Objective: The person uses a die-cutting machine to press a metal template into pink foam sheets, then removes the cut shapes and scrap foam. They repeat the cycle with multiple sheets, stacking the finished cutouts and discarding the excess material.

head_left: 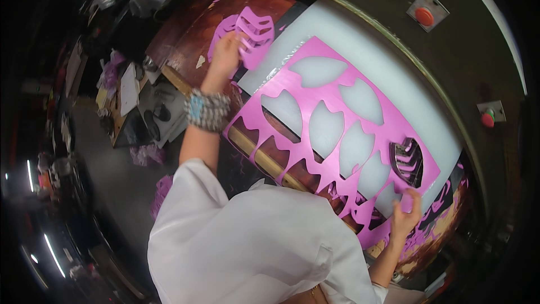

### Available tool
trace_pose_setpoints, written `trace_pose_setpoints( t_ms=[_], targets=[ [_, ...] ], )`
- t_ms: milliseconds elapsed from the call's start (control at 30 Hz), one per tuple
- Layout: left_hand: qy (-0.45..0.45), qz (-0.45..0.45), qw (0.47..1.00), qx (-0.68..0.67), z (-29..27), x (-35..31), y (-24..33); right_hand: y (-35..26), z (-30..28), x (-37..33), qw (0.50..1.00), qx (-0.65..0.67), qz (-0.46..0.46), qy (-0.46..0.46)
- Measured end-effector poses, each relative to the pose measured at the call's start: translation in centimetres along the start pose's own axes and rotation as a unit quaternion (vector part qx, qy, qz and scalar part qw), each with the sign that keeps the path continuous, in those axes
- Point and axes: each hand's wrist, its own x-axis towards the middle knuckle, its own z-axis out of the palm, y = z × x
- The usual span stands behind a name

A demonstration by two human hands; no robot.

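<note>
My left hand is closed on a pink slotted cut-out piece at the upper left. Another pink piece shows partly behind that hand, over the brown board. A large pink sheet with several leaf-shaped holes lies across the white cutting bed, its near part hanging over the edge. On the sheet's right part stands a dark metal cutting die with pink showing between its blades. Just below the die, my right hand pinches pink sheet material near the sheet's right edge.
A dark machine beam with red buttons runs along the far side. The brown board adjoins the bed at the left. Pink scraps lie at the right end. Papers and dark objects sit on a lower surface at left.
</note>
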Motion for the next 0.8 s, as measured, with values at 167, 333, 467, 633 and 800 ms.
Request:
trace_pose_setpoints(
  t_ms=[167,333,467,633,800],
  targets=[
    [0.388,0.126,0.719,0.563,-2.5,0.3,-3.5,2.4,3.6,3.5,0.976,-0.200,-0.043,0.077],
    [0.003,0.302,0.860,0.411,11.7,-8.4,2.6,2.1,4.9,4.9,0.978,-0.158,-0.048,0.130],
    [-0.107,0.326,0.857,0.385,17.0,-13.2,3.2,4.2,3.4,4.5,0.973,0.197,0.043,0.113],
    [-0.100,0.370,0.832,0.400,17.1,-13.2,1.4,7.2,-1.4,0.6,0.800,0.431,0.143,0.393],
    [-0.157,0.287,0.844,0.425,19.7,-14.6,8.2,5.4,-3.3,-7.8,0.751,0.411,0.146,0.496]
  ],
)
